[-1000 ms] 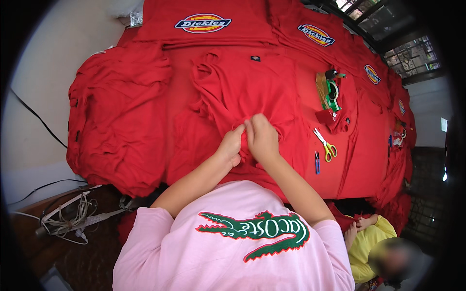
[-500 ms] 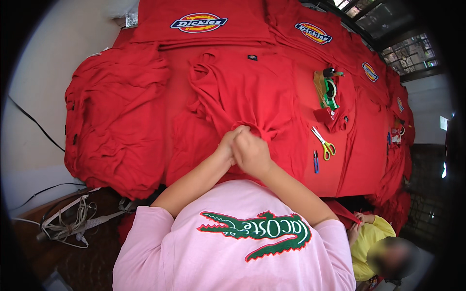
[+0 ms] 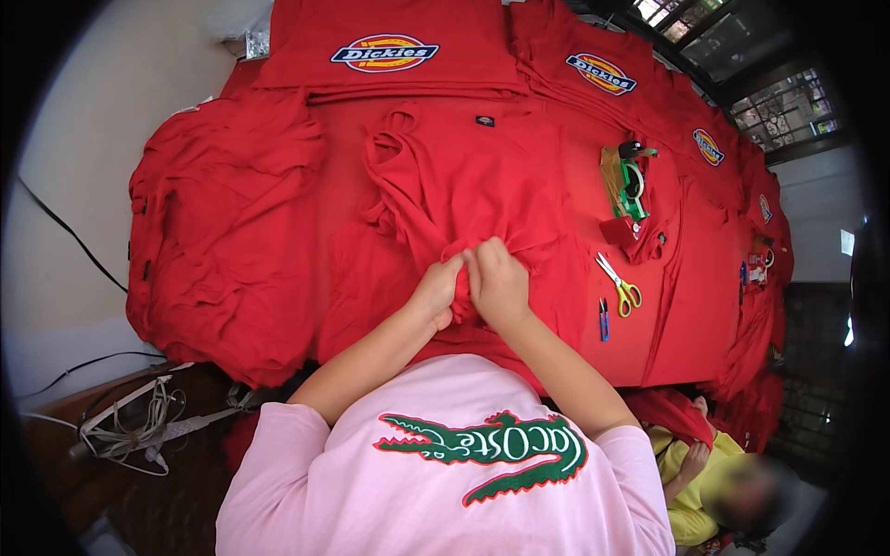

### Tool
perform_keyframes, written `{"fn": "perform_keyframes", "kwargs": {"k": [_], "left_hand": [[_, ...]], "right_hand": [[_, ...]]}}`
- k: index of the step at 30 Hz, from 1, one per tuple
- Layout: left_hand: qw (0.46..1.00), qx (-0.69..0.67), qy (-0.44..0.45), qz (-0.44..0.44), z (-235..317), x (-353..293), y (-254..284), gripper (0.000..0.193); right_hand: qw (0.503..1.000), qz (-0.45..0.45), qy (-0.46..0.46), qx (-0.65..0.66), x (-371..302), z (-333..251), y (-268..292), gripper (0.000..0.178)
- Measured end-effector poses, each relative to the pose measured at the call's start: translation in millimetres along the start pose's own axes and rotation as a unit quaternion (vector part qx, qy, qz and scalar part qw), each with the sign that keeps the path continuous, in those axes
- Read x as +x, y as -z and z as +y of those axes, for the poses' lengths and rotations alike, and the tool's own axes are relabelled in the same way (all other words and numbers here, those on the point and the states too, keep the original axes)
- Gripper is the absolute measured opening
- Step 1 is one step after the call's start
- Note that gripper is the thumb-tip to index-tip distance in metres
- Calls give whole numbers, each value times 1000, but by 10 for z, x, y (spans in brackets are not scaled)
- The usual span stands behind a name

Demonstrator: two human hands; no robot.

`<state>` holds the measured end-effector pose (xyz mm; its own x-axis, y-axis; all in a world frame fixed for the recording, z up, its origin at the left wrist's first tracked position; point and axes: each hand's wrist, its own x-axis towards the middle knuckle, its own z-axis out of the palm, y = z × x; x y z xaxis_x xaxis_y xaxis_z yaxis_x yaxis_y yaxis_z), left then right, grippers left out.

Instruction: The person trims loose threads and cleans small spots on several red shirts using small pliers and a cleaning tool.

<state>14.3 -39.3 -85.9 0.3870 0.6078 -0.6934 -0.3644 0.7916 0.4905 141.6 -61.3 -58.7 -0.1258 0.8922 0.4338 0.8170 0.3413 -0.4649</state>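
Observation:
A red shirt (image 3: 464,176) lies spread on the table in front of me, its small dark label near the far edge. My left hand (image 3: 436,292) is closed on a bunched fold of this shirt. Right beside it, my right hand (image 3: 498,283) pinches the same gathered cloth, knuckles up. The fabric puckers around both hands, and a bit of red shows between them. Which part of the shirt lies inside the fingers is hidden.
Left stands a heap of red garments (image 3: 222,232); a folded stack with a badge (image 3: 385,53) lies beyond. Rightward are yellow-handled scissors (image 3: 628,296), blue thread snips (image 3: 603,320) and a green tape dispenser (image 3: 632,183). Cables (image 3: 139,422) hang lower left. A person in yellow (image 3: 686,519) handles red cloth.
My hands, overlapped before, now sit side by side with the cloth gripped between them. The right hand has shifted slightly right. The person in yellow has raised the red cloth.

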Motion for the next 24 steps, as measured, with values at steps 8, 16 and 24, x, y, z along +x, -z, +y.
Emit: {"fn": "perform_keyframes", "kwargs": {"k": [8, 16, 24], "left_hand": [[995, -19, -84, -58, 56, -73, -53, 51], [980, 72, -132, -133, 275, -266, -96, 71], [962, 59, -115, -242, 327, -413, -209, 69]], "right_hand": [[965, 78, -234, 88, -60, 452, -87, 25], [734, 65, -430, 522, 11, 391, 700, 21], [679, 88, -431, 588, -201, 327, 780, 15]]}}
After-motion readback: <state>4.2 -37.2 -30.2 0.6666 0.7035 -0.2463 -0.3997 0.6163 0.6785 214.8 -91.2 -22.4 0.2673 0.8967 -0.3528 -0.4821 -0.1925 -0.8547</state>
